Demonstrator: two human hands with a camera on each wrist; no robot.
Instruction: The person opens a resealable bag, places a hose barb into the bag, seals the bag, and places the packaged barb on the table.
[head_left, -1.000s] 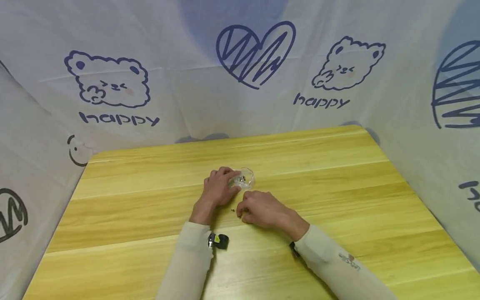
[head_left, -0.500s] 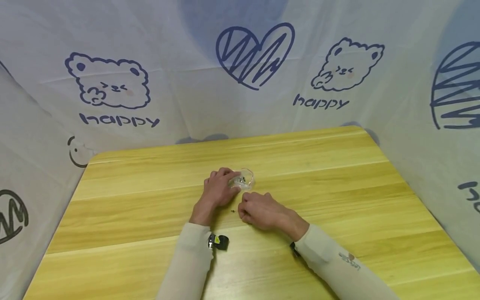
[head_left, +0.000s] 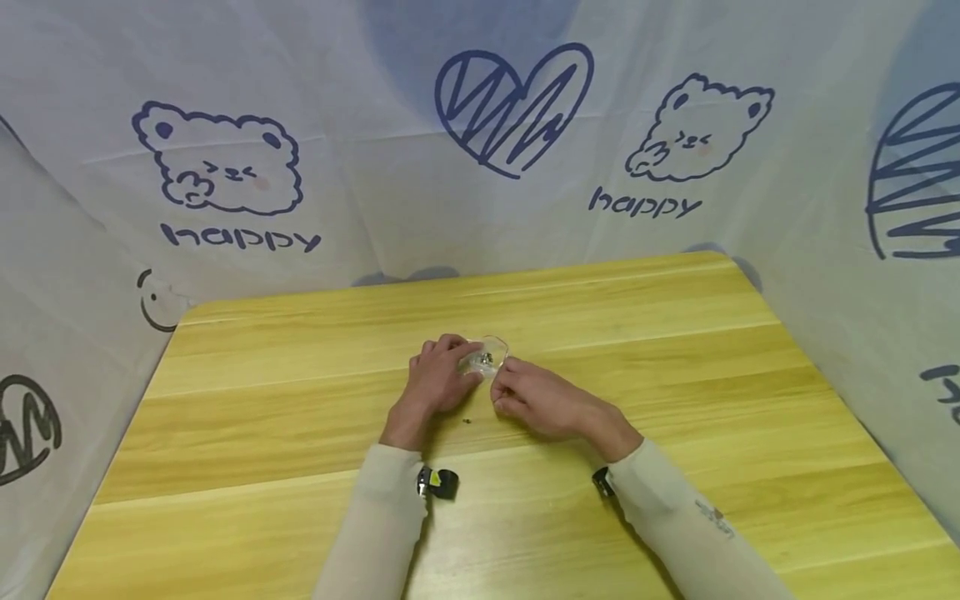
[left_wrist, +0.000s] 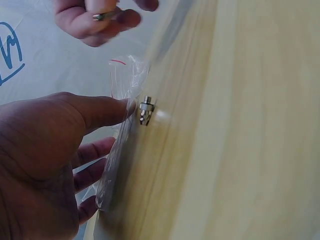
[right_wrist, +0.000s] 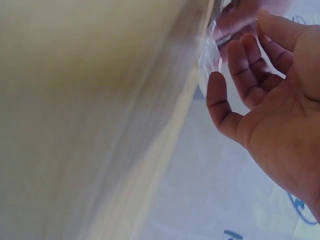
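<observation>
A clear zip bag (head_left: 491, 344) with a red line at its mouth lies on the table, small metal pieces (head_left: 486, 359) showing inside it. My left hand (head_left: 437, 375) holds the bag's left side between thumb (left_wrist: 107, 111) and fingers. Beside the bag's mouth is my right hand (head_left: 543, 398), fingers curled. In the left wrist view, that hand pinches a small metal fitting (left_wrist: 104, 16). Another metal fitting (left_wrist: 146, 110), silver with a wider collar, lies loose on the table near the left hand; the head view shows it as a tiny dark piece (head_left: 467, 421).
The wood-grain table (head_left: 300, 450) spreads out on all sides of the hands. Behind it hangs a white cloth (head_left: 375, 192) with blue drawings. Both wrists wear dark camera bands (head_left: 442, 483).
My right hand has risen from the table near the loose fittings and moved up and right to the bag's mouth. One loose fitting stays on the table. The left hand has kept its place.
</observation>
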